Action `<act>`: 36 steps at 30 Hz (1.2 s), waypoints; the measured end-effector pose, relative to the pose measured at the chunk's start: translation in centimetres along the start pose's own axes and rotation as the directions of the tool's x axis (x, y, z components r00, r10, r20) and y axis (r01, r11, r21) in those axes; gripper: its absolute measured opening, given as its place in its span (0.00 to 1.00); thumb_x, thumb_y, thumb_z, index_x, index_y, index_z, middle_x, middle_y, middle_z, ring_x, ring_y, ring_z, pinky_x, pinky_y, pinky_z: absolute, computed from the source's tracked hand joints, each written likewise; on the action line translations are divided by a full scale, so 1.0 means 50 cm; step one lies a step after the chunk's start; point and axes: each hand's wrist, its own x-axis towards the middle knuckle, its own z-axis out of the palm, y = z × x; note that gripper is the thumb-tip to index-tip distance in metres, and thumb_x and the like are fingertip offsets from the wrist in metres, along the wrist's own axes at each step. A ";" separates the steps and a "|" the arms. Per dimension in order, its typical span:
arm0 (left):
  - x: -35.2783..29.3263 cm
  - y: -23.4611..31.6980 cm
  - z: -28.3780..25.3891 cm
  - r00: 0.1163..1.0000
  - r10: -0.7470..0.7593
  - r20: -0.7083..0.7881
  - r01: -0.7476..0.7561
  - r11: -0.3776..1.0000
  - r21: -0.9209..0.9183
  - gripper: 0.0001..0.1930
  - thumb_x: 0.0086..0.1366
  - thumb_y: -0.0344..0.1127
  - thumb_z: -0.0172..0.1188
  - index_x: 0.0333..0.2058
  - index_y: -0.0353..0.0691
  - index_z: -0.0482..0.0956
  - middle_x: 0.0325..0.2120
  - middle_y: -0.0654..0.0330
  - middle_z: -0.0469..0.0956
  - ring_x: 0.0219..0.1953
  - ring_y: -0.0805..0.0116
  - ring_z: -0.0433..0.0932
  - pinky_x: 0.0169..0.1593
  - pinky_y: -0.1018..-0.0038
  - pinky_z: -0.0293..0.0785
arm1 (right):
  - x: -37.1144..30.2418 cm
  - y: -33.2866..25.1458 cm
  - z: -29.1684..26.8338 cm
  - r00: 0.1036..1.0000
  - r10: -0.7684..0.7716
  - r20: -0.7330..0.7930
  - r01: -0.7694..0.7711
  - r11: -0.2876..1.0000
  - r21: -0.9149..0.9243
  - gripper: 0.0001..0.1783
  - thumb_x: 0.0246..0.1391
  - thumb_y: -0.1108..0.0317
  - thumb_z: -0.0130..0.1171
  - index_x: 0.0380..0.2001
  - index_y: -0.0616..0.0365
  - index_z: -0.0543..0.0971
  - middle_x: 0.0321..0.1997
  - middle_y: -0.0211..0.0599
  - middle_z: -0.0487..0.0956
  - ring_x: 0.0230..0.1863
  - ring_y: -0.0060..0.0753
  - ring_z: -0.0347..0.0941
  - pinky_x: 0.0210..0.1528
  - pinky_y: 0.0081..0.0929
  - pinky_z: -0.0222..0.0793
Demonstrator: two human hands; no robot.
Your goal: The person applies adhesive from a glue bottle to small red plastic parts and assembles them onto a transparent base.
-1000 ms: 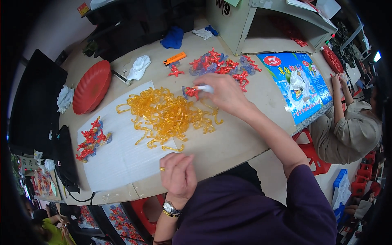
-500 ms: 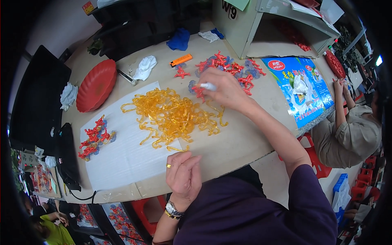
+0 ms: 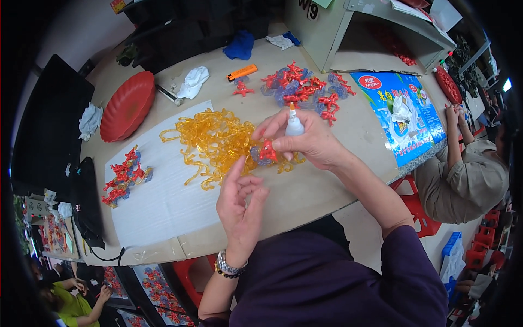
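My right hand (image 3: 313,143) holds a small white squeeze bottle (image 3: 294,126) with an amber nozzle pointing up. With the same hand I grip a red figure with a translucent purple part (image 3: 267,151), above the near right edge of a heap of translucent yellow curved pieces (image 3: 212,139). My left hand (image 3: 241,204) is open just left of and nearer than the figure, fingers apart and nothing in it. Beyond my right hand lies a pile of red and purple figures (image 3: 310,90). Several joined red, purple and yellow pieces (image 3: 126,177) rest on the white sheet (image 3: 163,212) at left.
A red scalloped plate (image 3: 128,106) stands at the back left, near crumpled tissue (image 3: 193,82) and an orange box-shaped item (image 3: 242,72). A blue printed sheet (image 3: 395,117) lies at right, beneath a grey shelf (image 3: 338,38). Another person (image 3: 463,163) sits beyond it.
My right hand has come from the figure pile toward me, bringing a red and purple figure; the bottle now points up. My left hand has risen toward it, its fingers spreading.
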 end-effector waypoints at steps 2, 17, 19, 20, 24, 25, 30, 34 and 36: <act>0.019 -0.001 0.006 0.998 0.067 0.005 -0.067 0.997 0.041 0.30 0.59 0.21 0.63 0.60 0.31 0.65 0.45 0.56 0.75 0.40 0.76 0.75 0.45 0.77 0.77 | -0.011 0.008 0.016 0.999 0.040 0.020 -0.041 0.997 0.067 0.08 0.48 0.79 0.65 0.32 0.62 0.78 0.46 0.47 0.79 0.24 0.17 0.71 0.27 0.16 0.69; -0.027 -0.009 -0.016 0.977 -0.185 0.102 0.209 0.791 -0.575 0.19 0.62 0.29 0.65 0.50 0.35 0.71 0.45 0.57 0.77 0.39 0.74 0.76 0.42 0.78 0.75 | -0.100 0.013 0.114 0.996 0.079 0.047 -0.089 0.955 0.284 0.23 0.49 0.76 0.66 0.50 0.62 0.74 0.67 0.52 0.64 0.26 0.15 0.70 0.31 0.16 0.69; -0.034 -0.008 -0.026 0.961 -0.202 0.188 0.273 0.604 -0.749 0.19 0.64 0.32 0.62 0.52 0.38 0.70 0.49 0.58 0.75 0.42 0.71 0.75 0.42 0.75 0.74 | -0.108 0.002 0.116 0.997 0.075 -0.024 -0.066 0.961 0.269 0.30 0.48 0.79 0.62 0.57 0.59 0.68 0.68 0.50 0.61 0.28 0.15 0.69 0.34 0.16 0.69; -0.037 -0.011 -0.031 0.962 -0.204 0.183 0.271 0.605 -0.748 0.19 0.64 0.32 0.62 0.52 0.38 0.70 0.49 0.58 0.75 0.42 0.71 0.75 0.42 0.75 0.74 | -0.112 -0.003 0.110 0.997 0.077 -0.019 -0.069 0.960 0.271 0.30 0.48 0.79 0.62 0.57 0.59 0.68 0.68 0.50 0.61 0.28 0.15 0.69 0.34 0.16 0.69; -0.045 -0.008 -0.047 0.928 -0.308 0.208 0.344 0.499 -0.795 0.23 0.64 0.35 0.62 0.55 0.37 0.69 0.53 0.57 0.73 0.43 0.69 0.74 0.46 0.73 0.73 | -0.128 -0.004 0.081 0.996 0.052 -0.070 -0.048 0.997 0.052 0.31 0.45 0.85 0.53 0.55 0.56 0.64 0.65 0.44 0.62 0.33 0.18 0.69 0.38 0.19 0.68; -0.046 -0.003 -0.047 0.928 -0.318 0.196 0.345 0.527 -0.777 0.24 0.64 0.37 0.62 0.56 0.36 0.69 0.53 0.56 0.73 0.43 0.68 0.74 0.47 0.73 0.72 | -0.132 -0.001 0.076 0.995 0.039 -0.087 -0.043 0.998 -0.039 0.30 0.45 0.86 0.49 0.53 0.55 0.64 0.63 0.42 0.63 0.34 0.19 0.69 0.40 0.20 0.67; -0.055 0.004 -0.049 0.951 -0.277 0.137 0.293 0.671 -0.681 0.23 0.64 0.37 0.63 0.55 0.34 0.71 0.50 0.57 0.74 0.42 0.69 0.73 0.47 0.73 0.71 | -0.155 0.035 0.069 0.960 -0.249 -0.126 0.156 0.853 -0.498 0.23 0.51 0.84 0.52 0.50 0.56 0.65 0.57 0.39 0.65 0.40 0.24 0.69 0.44 0.24 0.68; -0.064 -0.007 -0.064 0.953 -0.288 0.099 0.288 0.744 -0.603 0.23 0.64 0.35 0.63 0.55 0.33 0.71 0.48 0.58 0.75 0.42 0.69 0.74 0.46 0.73 0.72 | -0.162 0.021 0.063 0.920 -0.390 -0.035 0.247 0.646 -0.722 0.20 0.46 0.82 0.62 0.44 0.62 0.75 0.47 0.43 0.74 0.47 0.43 0.73 0.49 0.32 0.69; -0.067 -0.002 -0.063 0.957 -0.285 0.057 0.270 0.796 -0.542 0.22 0.64 0.34 0.63 0.55 0.33 0.71 0.47 0.58 0.75 0.41 0.69 0.75 0.45 0.73 0.72 | -0.169 0.029 0.070 0.901 -0.429 -0.068 0.267 0.669 -0.694 0.18 0.44 0.82 0.65 0.41 0.63 0.76 0.44 0.43 0.76 0.45 0.42 0.75 0.47 0.31 0.71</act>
